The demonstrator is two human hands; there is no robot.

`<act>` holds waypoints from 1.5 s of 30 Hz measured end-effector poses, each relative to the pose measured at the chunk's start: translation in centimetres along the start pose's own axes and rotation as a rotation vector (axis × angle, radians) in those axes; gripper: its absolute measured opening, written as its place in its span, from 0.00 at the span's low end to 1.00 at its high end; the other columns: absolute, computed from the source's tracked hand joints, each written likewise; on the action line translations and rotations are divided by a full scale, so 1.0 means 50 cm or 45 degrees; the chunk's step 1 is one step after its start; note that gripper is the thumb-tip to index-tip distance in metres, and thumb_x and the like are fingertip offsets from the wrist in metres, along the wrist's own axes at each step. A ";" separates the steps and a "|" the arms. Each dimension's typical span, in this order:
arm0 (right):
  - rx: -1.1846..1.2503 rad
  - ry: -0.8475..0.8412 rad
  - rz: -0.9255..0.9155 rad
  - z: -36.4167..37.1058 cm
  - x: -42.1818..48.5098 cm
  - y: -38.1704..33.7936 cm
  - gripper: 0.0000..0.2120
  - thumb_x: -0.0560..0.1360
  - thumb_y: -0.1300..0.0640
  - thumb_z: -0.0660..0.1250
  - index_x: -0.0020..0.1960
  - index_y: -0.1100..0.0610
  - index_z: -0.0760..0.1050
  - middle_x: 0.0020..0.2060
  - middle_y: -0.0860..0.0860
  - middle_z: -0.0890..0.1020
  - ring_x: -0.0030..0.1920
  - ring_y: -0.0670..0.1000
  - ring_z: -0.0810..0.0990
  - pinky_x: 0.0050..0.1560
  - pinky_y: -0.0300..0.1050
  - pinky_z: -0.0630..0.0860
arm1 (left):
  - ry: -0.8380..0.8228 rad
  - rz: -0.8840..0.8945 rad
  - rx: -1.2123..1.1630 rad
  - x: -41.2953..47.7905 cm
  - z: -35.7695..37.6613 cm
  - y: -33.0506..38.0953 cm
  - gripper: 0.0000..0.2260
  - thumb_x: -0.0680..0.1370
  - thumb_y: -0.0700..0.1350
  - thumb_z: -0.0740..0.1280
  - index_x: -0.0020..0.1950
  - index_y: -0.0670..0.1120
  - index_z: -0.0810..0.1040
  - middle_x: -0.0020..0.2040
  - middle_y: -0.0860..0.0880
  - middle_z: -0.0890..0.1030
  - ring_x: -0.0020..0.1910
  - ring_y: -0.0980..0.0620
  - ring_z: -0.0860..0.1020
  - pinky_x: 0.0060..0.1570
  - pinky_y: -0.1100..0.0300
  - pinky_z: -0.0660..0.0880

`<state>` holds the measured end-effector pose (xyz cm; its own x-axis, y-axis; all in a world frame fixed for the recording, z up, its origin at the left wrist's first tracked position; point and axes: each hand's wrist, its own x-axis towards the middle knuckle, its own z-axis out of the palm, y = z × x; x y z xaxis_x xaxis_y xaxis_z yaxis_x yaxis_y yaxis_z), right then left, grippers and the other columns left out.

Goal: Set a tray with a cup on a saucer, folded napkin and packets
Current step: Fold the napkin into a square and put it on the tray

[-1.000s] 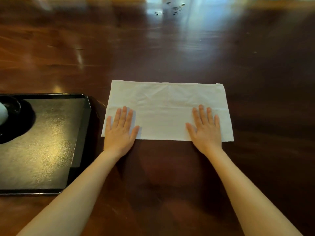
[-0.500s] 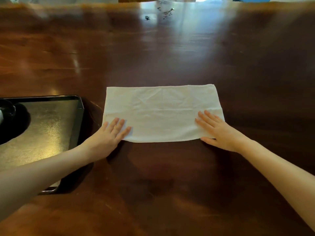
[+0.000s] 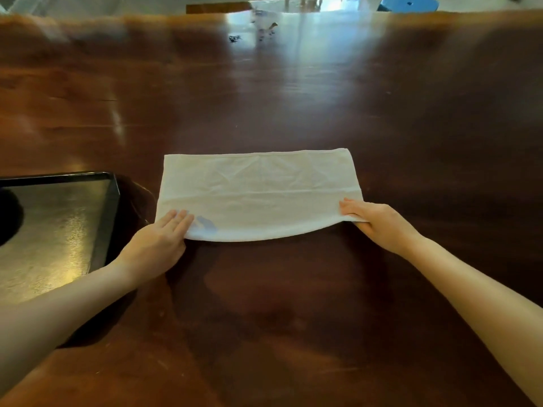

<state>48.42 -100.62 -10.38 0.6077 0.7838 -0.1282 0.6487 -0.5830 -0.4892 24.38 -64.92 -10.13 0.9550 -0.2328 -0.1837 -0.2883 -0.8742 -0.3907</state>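
Napkin (image 3: 258,195): white, plain, with faint crease lines – a small bluish patch near its front left corner.
Tray (image 3: 58,230): black rim, dark glossy floor with a fine speckled sheen and yellowish glare.
Saucer (image 3: 8,221): black, at the tray's left edge.
Table (image 3: 293,304): dark reddish-brown polished wood with streaked grain – pale reflections toward the far edge.
Object beyond far right corner (image 3: 408,2): blue.

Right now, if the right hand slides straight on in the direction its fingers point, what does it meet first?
The right hand points left, gripping the right end of the napkin. Going on, it would cross the napkin and probably meet the left hand at the other end first.
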 end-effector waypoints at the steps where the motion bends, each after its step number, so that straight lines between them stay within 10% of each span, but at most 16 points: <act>1: 0.080 0.035 0.050 -0.006 0.003 0.006 0.17 0.76 0.63 0.65 0.64 0.58 0.75 0.64 0.53 0.76 0.65 0.52 0.74 0.68 0.45 0.67 | 0.059 -0.018 -0.023 -0.003 -0.005 0.005 0.18 0.70 0.35 0.52 0.41 0.33 0.83 0.53 0.33 0.81 0.51 0.35 0.81 0.50 0.41 0.78; 7: 0.546 -0.011 0.401 -0.047 0.035 0.024 0.06 0.75 0.50 0.66 0.49 0.44 0.80 0.45 0.39 0.82 0.48 0.41 0.80 0.48 0.34 0.72 | 0.193 -0.721 -0.875 -0.013 -0.003 -0.005 0.09 0.76 0.35 0.65 0.55 0.42 0.76 0.41 0.42 0.82 0.37 0.41 0.81 0.34 0.50 0.78; 18: 0.892 0.383 0.527 -0.031 0.095 0.024 0.10 0.78 0.48 0.59 0.47 0.48 0.78 0.45 0.48 0.81 0.46 0.46 0.78 0.45 0.42 0.75 | 0.744 -1.486 -1.936 0.018 0.020 -0.044 0.10 0.76 0.54 0.64 0.51 0.52 0.81 0.44 0.53 0.81 0.43 0.56 0.77 0.40 0.62 0.72; 25: 0.410 0.773 0.641 0.000 0.190 -0.001 0.19 0.80 0.49 0.53 0.33 0.56 0.64 0.27 0.48 0.69 0.29 0.49 0.68 0.27 0.45 0.62 | 0.867 -1.748 -1.558 0.127 0.046 -0.074 0.16 0.79 0.53 0.57 0.38 0.45 0.71 0.32 0.51 0.71 0.32 0.53 0.68 0.33 0.57 0.64; 34: -0.455 0.742 0.731 0.060 0.229 0.000 0.18 0.82 0.55 0.48 0.44 0.65 0.70 0.34 0.63 0.80 0.35 0.66 0.80 0.32 0.47 0.64 | 0.301 -1.628 -0.840 0.177 0.092 -0.101 0.16 0.82 0.51 0.51 0.53 0.41 0.73 0.42 0.34 0.81 0.42 0.31 0.77 0.36 0.51 0.64; 45: -0.510 0.778 0.887 0.077 0.235 0.004 0.12 0.80 0.56 0.53 0.53 0.65 0.67 0.45 0.63 0.76 0.41 0.65 0.78 0.33 0.50 0.67 | 0.394 -1.663 -0.812 0.175 0.097 -0.096 0.12 0.80 0.50 0.57 0.46 0.41 0.69 0.41 0.38 0.78 0.36 0.34 0.76 0.32 0.53 0.62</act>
<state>53.93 -90.69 -15.32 0.9677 0.0630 0.2440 0.0978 -0.9862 -0.1334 33.79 -60.70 -14.22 0.5082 0.8369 0.2034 0.7638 -0.5471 0.3424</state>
